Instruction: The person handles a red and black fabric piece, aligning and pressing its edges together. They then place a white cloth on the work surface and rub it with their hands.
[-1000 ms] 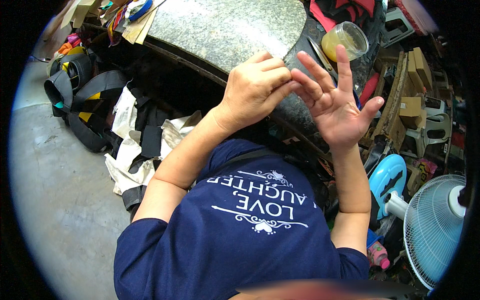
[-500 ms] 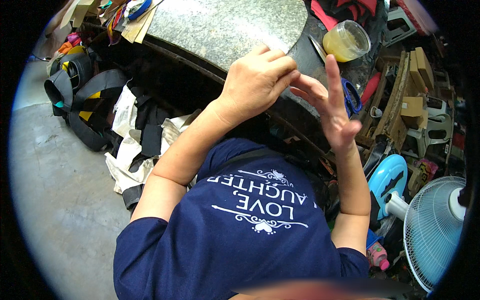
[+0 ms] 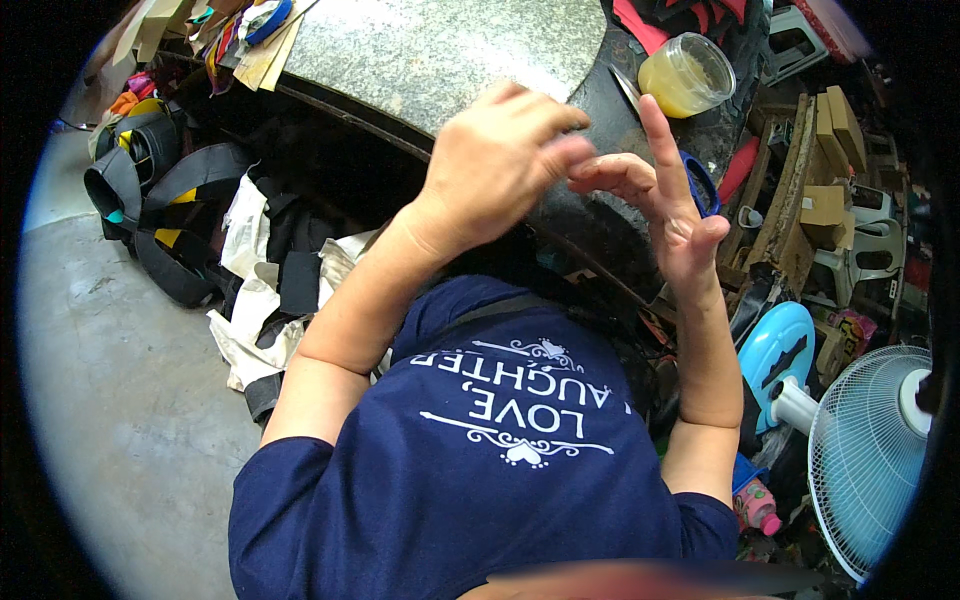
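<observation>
My left hand (image 3: 498, 165) is raised in front of the bench edge, its fingers bent and smeared by motion. Whether anything is between them cannot be seen. Close beside its thumb are the bent fingertips of my right hand (image 3: 668, 205). The right index finger points up and its thumb stands apart, with nothing visible in the hand. Behind the right hand lie blue-handled scissors (image 3: 702, 185), partly hidden. A clear jar (image 3: 690, 75) of yellowish paste stands on the dark benchtop, with a thin pointed metal blade (image 3: 625, 86) next to it.
A speckled stone slab (image 3: 440, 60) covers much of the bench. Red and black scraps (image 3: 690, 18) lie at the far right. Black straps (image 3: 190, 175) and white cloth pieces (image 3: 250, 230) are heaped at left. A fan (image 3: 870, 460) stands at the right beside a wooden crate (image 3: 785, 220).
My left hand has moved slightly left, and its thumb has drawn back from the right fingertips. My right hand keeps much the same pose. The view has shifted a little.
</observation>
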Motion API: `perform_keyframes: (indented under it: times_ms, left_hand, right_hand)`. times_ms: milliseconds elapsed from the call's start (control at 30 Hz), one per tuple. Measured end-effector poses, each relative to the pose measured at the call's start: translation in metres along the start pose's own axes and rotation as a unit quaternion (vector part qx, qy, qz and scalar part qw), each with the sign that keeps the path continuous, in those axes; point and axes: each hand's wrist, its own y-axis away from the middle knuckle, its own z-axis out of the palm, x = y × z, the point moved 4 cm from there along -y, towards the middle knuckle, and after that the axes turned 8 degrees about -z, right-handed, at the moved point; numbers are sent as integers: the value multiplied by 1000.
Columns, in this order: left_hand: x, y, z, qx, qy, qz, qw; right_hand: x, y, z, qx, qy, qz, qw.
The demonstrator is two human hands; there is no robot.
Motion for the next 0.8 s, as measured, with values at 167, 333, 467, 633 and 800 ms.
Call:
perform_keyframes:
  times_ms: [167,333,467,633,800]
  left_hand:
    - [19,7,12,-87,-123,68,986]
    - [11,5,16,-107,-52,96,988]
    - [-4,7,20,-111,119,11,987]
    - [-18,8,2,19,143,-115,983]
    - [9,5,8,-35,-35,65,997]
  right_hand:
    - [-5,4,1,45,-121,42,991]
    - [-14,5,2,-2,3,42,999]
    - [-13,5,3,-15,25,20,999]
    - [-7,6,3,-21,17,7,1000]
    - [-4,5,4,15,17,6,1000]
